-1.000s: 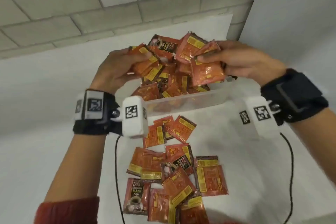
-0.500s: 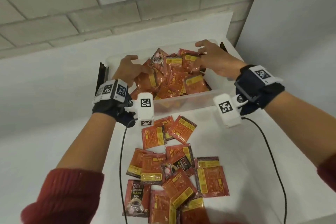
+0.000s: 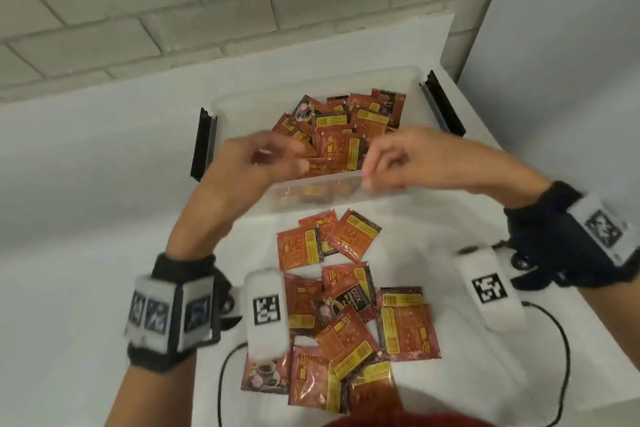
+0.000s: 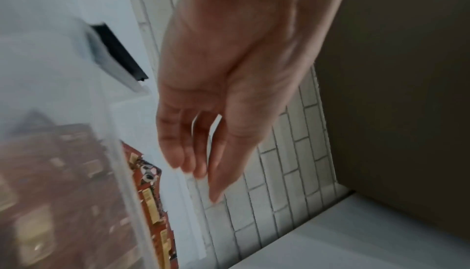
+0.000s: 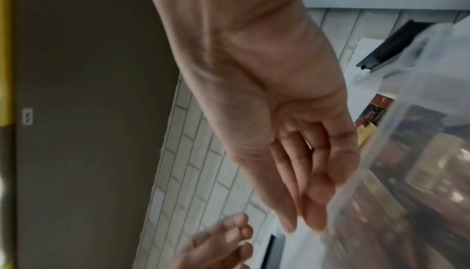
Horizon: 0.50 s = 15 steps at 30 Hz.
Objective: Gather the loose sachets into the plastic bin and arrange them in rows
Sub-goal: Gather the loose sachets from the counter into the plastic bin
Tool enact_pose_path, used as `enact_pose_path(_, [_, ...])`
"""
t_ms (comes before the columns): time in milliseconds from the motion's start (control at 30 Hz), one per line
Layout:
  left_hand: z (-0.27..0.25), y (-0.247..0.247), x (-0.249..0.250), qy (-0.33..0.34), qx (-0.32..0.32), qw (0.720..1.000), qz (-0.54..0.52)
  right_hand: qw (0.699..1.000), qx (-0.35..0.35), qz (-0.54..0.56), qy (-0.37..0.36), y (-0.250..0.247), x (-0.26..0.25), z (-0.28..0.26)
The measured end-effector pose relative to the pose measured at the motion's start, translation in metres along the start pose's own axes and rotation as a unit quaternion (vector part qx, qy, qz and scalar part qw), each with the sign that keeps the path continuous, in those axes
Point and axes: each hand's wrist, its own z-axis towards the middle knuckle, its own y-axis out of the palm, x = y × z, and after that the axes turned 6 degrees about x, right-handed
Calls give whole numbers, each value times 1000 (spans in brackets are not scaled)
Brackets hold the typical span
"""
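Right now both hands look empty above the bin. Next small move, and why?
Probably bring both hands, left hand and right hand, down to the loose red foil sachets on the white table for another scoop. Neither hand holds anything, a pile still lies outside the clear plastic bin, and the bin's contents are jumbled.

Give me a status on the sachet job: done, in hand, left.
Done: a jumbled pile of sachets lies in the clear plastic bin, not in rows. In hand: nothing; the left hand and right hand hover empty over the bin's near wall. Left: the loose sachets on the white table, then the rows.
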Motion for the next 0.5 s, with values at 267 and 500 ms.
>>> enact_pose_path(267, [-18,30,-69,-79,-126,969,196,970,-123,-197,-72,85,47,9])
enact_pose_path(500, [-9,42,-94,-82,-105,956,262,953,-56,-293,-50,85,61,12])
